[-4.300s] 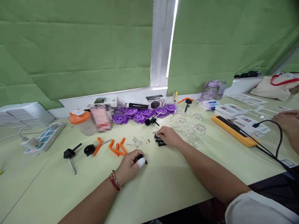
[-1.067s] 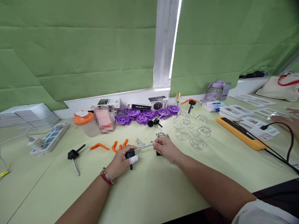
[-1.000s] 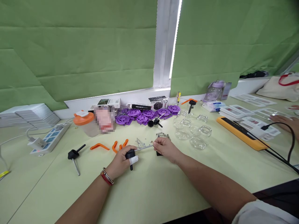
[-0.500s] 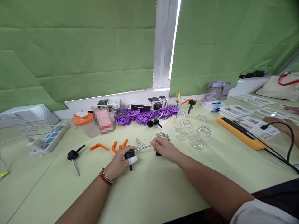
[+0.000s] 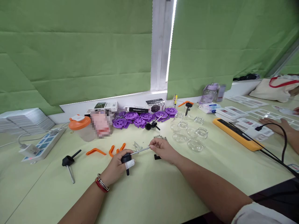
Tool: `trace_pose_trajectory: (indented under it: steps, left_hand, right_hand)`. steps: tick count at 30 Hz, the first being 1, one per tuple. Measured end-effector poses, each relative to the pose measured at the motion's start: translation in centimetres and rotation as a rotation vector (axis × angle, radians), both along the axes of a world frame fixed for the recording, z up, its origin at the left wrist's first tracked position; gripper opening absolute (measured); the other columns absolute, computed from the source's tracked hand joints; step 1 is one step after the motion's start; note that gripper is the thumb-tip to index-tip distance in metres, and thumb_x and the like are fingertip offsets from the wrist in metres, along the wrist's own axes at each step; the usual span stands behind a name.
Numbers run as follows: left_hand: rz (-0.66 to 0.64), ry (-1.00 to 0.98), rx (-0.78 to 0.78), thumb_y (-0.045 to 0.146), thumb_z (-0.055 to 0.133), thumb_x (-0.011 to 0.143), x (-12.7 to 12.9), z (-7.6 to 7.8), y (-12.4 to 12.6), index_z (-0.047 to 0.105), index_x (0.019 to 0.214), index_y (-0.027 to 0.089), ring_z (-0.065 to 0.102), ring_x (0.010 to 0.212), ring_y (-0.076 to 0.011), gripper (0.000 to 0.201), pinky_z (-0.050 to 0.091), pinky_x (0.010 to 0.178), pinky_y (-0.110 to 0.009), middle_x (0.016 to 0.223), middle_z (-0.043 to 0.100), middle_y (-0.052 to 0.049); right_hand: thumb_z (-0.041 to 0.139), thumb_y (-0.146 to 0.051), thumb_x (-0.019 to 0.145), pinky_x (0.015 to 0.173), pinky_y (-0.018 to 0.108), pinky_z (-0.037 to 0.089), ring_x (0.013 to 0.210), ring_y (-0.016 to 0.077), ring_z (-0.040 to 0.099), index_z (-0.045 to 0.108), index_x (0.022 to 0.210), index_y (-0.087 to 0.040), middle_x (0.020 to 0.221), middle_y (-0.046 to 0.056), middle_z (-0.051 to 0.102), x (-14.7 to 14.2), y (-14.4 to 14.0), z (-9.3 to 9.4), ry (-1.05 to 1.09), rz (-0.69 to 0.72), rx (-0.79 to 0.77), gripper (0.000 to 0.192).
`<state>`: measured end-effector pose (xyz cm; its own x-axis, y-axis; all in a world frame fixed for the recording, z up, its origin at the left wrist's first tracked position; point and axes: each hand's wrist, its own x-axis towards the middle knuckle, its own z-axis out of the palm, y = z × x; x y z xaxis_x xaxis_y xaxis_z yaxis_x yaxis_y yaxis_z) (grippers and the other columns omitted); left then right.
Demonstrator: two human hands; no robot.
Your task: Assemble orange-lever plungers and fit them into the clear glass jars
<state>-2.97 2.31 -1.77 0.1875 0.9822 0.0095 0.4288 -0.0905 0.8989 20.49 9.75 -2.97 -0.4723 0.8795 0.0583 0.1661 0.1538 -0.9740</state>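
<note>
My left hand (image 5: 116, 168), with white tape on one digit, is closed around a black plastic knob-like head (image 5: 126, 158) that has a short black stem pointing down. From that head a thin metal rod (image 5: 141, 150) runs to the right. My right hand (image 5: 165, 151) pinches the rod's far end between thumb and fingers. Under the right hand lies a small black part (image 5: 157, 157), partly covered. Just behind are coil springs (image 5: 160, 137) and several metal pins or screws (image 5: 137, 145). Bent orange pieces (image 5: 96, 151) rest left of the hands, near a similar black head with rod (image 5: 68, 161).
Purple openwork discs (image 5: 132, 116), small boxes (image 5: 155, 105) and an orange-lidded cup (image 5: 80, 126) line the back. Clear glass jars (image 5: 195, 145) stand right, before a yellow power strip (image 5: 235, 133) with cables. A white power strip (image 5: 44, 146) lies left. Another person's hand (image 5: 272, 123) is far right.
The view has shifted slightly, so the table things appear a little lower and farther left. Both hands keep nearly the same hold on the black head and rod. The other person's hand has moved.
</note>
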Motion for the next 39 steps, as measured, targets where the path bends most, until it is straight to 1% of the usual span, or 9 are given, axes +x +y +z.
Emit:
trace_pose_trajectory:
  steps: [2, 6, 11, 13, 19, 24, 27, 33, 39]
  left_hand:
    - [-0.015, -0.011, -0.008, 0.038, 0.061, 0.077, 0.04, 0.03, -0.06, 0.056, 0.104, 0.026, 0.050, 0.077, -0.0154, 0.030, 0.043, 0.071, -0.028, 0.084, 0.052, -0.001]
    - [-0.010, -0.007, -0.006, 0.039, 0.061, 0.077, 0.10, 0.02, -0.09, 0.056, 0.105, 0.026, 0.051, 0.078, -0.0160, 0.031, 0.043, 0.071, -0.029, 0.086, 0.053, -0.001]
    - [0.002, -0.016, -0.013, 0.038, 0.061, 0.077, 0.03, -0.02, -0.11, 0.056, 0.106, 0.026, 0.051, 0.078, -0.0160, 0.032, 0.043, 0.071, -0.029, 0.086, 0.053, -0.001]
    - [-0.001, -0.009, -0.014, 0.037, 0.061, 0.077, 0.07, 0.02, -0.18, 0.056, 0.106, 0.026, 0.051, 0.077, -0.0157, 0.031, 0.043, 0.071, -0.029, 0.085, 0.052, -0.001]
    - [0.008, 0.046, -0.001, 0.038, 0.061, 0.076, 0.17, 0.05, -0.20, 0.057, 0.106, 0.025, 0.052, 0.078, -0.0159, 0.033, 0.044, 0.071, -0.029, 0.085, 0.053, -0.001]
    - [0.028, 0.036, 0.000, 0.039, 0.060, 0.076, -0.01, -0.04, -0.15, 0.056, 0.107, 0.026, 0.053, 0.075, -0.0161, 0.033, 0.044, 0.069, -0.029, 0.084, 0.054, -0.001]
    - [0.024, 0.017, 0.005, 0.039, 0.060, 0.076, 0.01, 0.00, -0.20, 0.057, 0.105, 0.026, 0.053, 0.074, -0.0165, 0.032, 0.044, 0.068, -0.030, 0.082, 0.054, -0.001]
    - [0.006, -0.008, -0.009, 0.038, 0.061, 0.076, 0.41, 0.35, -0.28, 0.058, 0.104, 0.026, 0.051, 0.072, -0.0157, 0.031, 0.043, 0.067, -0.029, 0.079, 0.052, 0.000]
    - [-0.008, 0.003, 0.008, 0.039, 0.060, 0.077, 0.57, 0.53, -0.36, 0.057, 0.102, 0.025, 0.050, 0.071, -0.0154, 0.029, 0.043, 0.067, -0.029, 0.078, 0.052, 0.000]
  right_hand:
    - [0.053, -0.045, 0.081, 0.048, 0.021, 0.026, 0.052, 0.0086, 0.031, 0.053, 0.075, -0.019, 0.061, -0.004, 0.041, 0.01, -0.07, -0.03, -0.034, 0.016, 0.019, 0.026]
    - [0.042, -0.048, 0.087, 0.048, 0.022, 0.026, 0.050, 0.0089, 0.029, 0.050, 0.066, -0.018, 0.055, -0.005, 0.035, 0.05, -0.13, -0.07, -0.100, 0.019, 0.001, 0.038]
    - [0.050, -0.044, 0.084, 0.049, 0.022, 0.027, 0.052, 0.0089, 0.031, 0.054, 0.080, -0.019, 0.063, -0.004, 0.041, 0.08, -0.10, 0.15, -0.033, 0.033, 0.049, 0.025]
    - [0.052, -0.041, 0.083, 0.049, 0.022, 0.027, 0.052, 0.0089, 0.031, 0.054, 0.080, -0.019, 0.062, -0.004, 0.041, -0.02, -0.15, 0.13, -0.041, 0.039, 0.064, 0.022]
    - [0.039, -0.049, 0.088, 0.048, 0.023, 0.026, 0.049, 0.0094, 0.030, 0.053, 0.064, -0.017, 0.053, -0.005, 0.033, -0.25, -0.25, 0.02, -0.137, 0.006, 0.073, 0.043]
    - [0.048, -0.044, 0.085, 0.050, 0.022, 0.029, 0.053, 0.0096, 0.034, 0.054, 0.081, -0.019, 0.063, -0.004, 0.043, -0.14, -0.18, 0.15, -0.061, 0.028, 0.085, 0.026]
    - [0.049, -0.039, 0.084, 0.050, 0.022, 0.029, 0.054, 0.0098, 0.034, 0.052, 0.079, -0.019, 0.065, -0.003, 0.045, -0.23, -0.24, 0.17, -0.075, 0.028, 0.095, 0.020]
    - [0.040, -0.039, 0.089, 0.056, 0.024, 0.034, 0.059, 0.0121, 0.040, 0.050, 0.066, -0.018, 0.062, -0.001, 0.044, -0.29, -0.34, 0.23, -0.203, 0.028, 0.179, 0.032]
    - [0.038, -0.041, 0.090, 0.059, 0.025, 0.035, 0.058, 0.0118, 0.040, 0.047, 0.065, -0.019, 0.062, -0.002, 0.045, -0.36, -0.29, -0.15, -0.188, 0.047, 0.166, 0.035]
